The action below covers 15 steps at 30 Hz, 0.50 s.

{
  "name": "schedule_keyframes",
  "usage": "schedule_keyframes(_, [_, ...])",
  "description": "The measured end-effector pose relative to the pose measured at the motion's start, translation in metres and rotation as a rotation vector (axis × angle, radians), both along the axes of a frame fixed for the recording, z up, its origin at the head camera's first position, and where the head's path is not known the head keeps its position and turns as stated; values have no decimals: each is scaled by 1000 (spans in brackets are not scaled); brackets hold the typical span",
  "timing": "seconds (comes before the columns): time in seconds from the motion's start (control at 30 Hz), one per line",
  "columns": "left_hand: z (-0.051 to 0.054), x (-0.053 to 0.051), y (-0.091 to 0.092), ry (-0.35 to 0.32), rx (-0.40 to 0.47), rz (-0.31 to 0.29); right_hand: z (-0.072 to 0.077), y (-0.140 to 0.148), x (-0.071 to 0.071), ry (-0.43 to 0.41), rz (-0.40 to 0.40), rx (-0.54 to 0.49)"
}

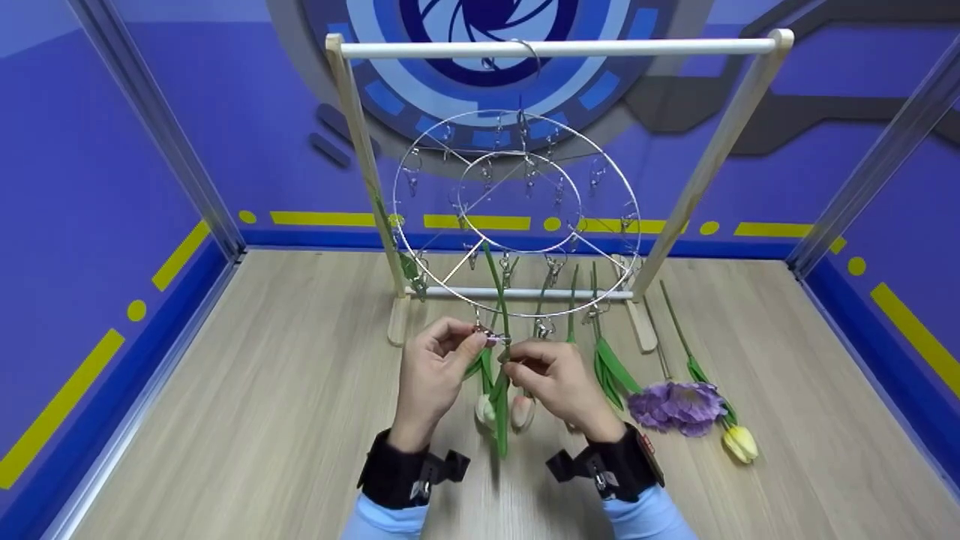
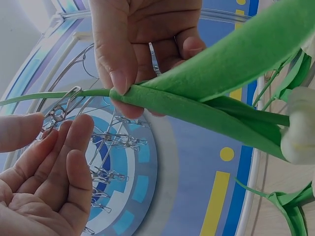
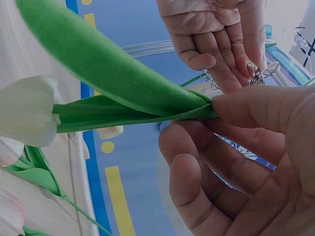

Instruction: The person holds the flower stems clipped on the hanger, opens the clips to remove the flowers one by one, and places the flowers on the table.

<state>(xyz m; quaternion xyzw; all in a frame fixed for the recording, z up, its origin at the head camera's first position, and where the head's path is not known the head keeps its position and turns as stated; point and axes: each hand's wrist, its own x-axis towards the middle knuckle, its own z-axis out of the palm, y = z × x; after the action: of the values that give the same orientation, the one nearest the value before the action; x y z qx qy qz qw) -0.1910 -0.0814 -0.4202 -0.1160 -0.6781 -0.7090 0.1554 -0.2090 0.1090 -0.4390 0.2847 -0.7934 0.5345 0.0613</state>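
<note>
My left hand [image 1: 435, 367] pinches a metal wire clip [image 2: 59, 114] at the near edge of a round clip hanger [image 1: 463, 261]. With thumb and fingers, my right hand [image 1: 559, 381] holds an artificial white tulip [image 3: 29, 110] where its green leaves [image 3: 123, 73] meet the stem. The thin stem [image 2: 37, 96] runs across the clip's end; whether the clip grips it, I cannot tell. In the head view the tulip's bloom points down toward me, its stem upward.
A wooden rack with a white top bar [image 1: 645, 47] carries the hanger, which bears several clips. A green leafy stem [image 1: 409, 266] is at its left side. On the table [image 1: 225, 420] lie a pink tulip [image 1: 523, 412], a purple flower [image 1: 679, 405] and a yellow tulip [image 1: 740, 444].
</note>
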Motion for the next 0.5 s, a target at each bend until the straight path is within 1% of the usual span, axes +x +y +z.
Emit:
schedule_keyframes(0.27, [0,0,0,4,2,3,-1,2,-1,31,21,4])
schedule_keyframes(0.43, [-1,0,0,19,1,4,1,2,-1,23,24,15])
schedule_keyframes(0.5, [-1,-1,0,29,-4,8,2,3,-1,16,13,28])
